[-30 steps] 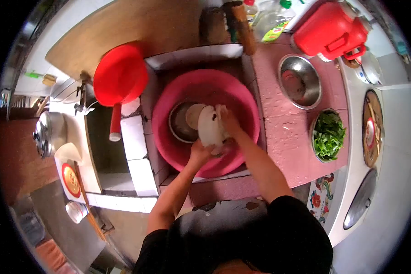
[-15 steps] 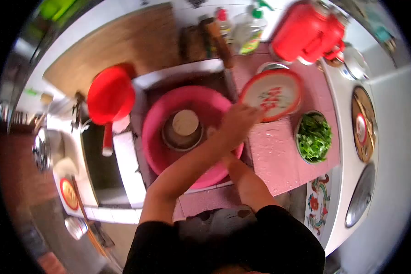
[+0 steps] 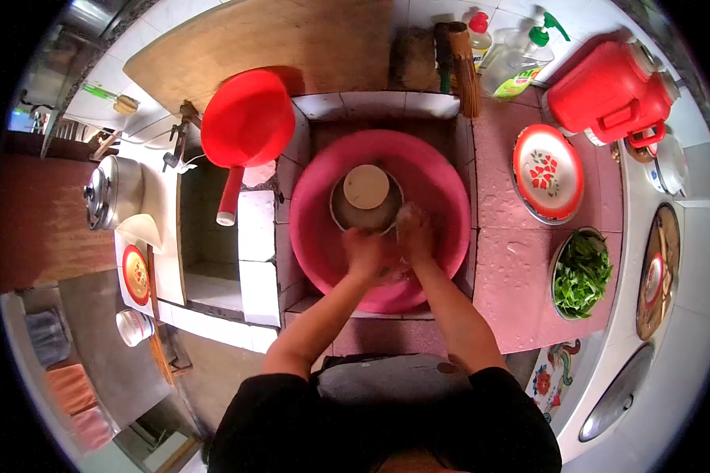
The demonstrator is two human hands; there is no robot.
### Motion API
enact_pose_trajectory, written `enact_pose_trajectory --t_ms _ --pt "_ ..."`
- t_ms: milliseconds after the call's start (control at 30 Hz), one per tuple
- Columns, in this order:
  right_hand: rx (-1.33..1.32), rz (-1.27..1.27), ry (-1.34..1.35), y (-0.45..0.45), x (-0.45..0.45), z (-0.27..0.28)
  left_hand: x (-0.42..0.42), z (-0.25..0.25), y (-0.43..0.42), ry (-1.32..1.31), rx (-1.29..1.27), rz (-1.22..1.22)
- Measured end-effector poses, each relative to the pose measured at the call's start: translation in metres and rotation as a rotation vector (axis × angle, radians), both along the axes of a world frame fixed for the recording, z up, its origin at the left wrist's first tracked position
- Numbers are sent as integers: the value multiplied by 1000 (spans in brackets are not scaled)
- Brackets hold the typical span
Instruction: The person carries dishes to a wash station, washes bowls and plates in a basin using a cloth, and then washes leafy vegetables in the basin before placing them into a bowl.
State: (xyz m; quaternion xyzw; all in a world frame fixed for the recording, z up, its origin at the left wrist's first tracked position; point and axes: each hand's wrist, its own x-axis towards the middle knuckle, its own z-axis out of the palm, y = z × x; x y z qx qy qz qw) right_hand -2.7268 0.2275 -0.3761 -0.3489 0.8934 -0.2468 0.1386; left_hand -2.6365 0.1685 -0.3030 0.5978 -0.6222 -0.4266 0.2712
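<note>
Both hands are low inside a large pink basin (image 3: 308, 229) that holds water. My left hand (image 3: 365, 254) is blurred, its fingers near the lower rim of a metal bowl (image 3: 342, 213). My right hand (image 3: 415, 232) is beside it, to the right, its fingers bent over something I cannot make out. Within the metal bowl sits a round cream-coloured bowl (image 3: 366, 187). A red-rimmed enamel plate (image 3: 548, 172) with a red flower pattern rests on the metal bowl on the pink counter (image 3: 505, 292), to the right of the basin.
A bowl of green leaves (image 3: 582, 274) stands at the right. Beyond it are red thermos flasks (image 3: 599, 91) and a pump bottle (image 3: 521, 67). A red ladle (image 3: 248, 122) lies left of the basin, and a lidded pot (image 3: 120, 191) stands farther left.
The enamel plate has gone from the basin to the top of the metal bowl on the counter and been let go. The hand that carried it is back in the basin. The view has shifted.
</note>
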Motion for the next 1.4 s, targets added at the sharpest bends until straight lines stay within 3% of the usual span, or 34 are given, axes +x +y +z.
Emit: enact_pose_trajectory --t_ms 33,133,200,267,333,400,467,533,567,633,767,833,867,967,1067,1133,1233,1367,1400 --pt "-94 41 38 2 4 -23 22 -31 -7 -130 66 164" --pt "367 146 57 -2 19 -2 30 -89 -26 -307 405 322" --pt "472 198 -11 -5 18 17 21 -111 -41 -212 502 366" --pt "451 219 28 2 14 -4 61 -157 -74 120 751 76" --pt "281 209 173 16 2 -86 76 -150 -85 -378 334 -398" --pt "11 -31 -164 10 -1 -56 79 -117 -91 -461 145 -485" --pt "-158 -156 -325 5 -6 -50 59 -13 -99 -124 214 -191" --pt "-225 -154 -295 11 -21 -73 58 47 -97 -289 93 -311" --pt "-309 -170 -476 10 -16 -59 60 59 -94 -369 31 -370" --pt "-474 -203 -839 4 4 -2 86 43 -88 -303 18 -427" --pt "-152 229 -521 -21 38 80 116 9 -54 -23 68 -512" --pt "-73 341 -829 -35 53 91 106 13 -37 -31 72 -505" --pt "-31 399 -984 -37 58 92 105 16 -31 -35 75 -499" --pt "-267 556 -517 -18 75 6 119 -21 -29 -8 83 -517" --pt "244 713 29 -3 55 -13 121 -16 -22 -55 121 -521" --pt "400 481 -54 -20 31 -7 119 -26 -21 -53 198 -524" --pt "88 87 -402 -45 25 23 115 -31 -20 -44 245 -535" --pt "-2 302 -414 -67 62 23 105 -17 -29 282 423 -610" --pt "-57 386 -471 -59 68 25 109 -27 -28 251 395 -583"
